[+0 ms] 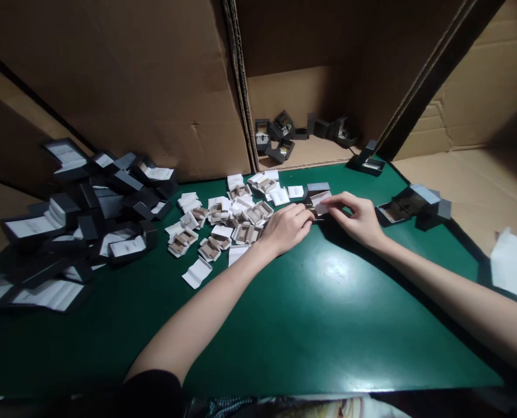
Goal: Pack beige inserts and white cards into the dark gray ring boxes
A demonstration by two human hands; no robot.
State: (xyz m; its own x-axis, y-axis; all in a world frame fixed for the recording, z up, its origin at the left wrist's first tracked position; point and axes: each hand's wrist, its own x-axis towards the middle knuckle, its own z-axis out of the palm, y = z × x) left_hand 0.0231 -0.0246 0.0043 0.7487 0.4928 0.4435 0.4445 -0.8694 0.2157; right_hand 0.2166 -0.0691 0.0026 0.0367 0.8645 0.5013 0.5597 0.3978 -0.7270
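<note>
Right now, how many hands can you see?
2. The left hand rests by the white pile; the right hand, just beside it, pinches a white card. No others show.

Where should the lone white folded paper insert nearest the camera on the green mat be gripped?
Probably pinch the white folded paper insert across its long edges, from above on the near side: it lies flat, apart from the pile of white inserts, with bare green mat around it.
</note>
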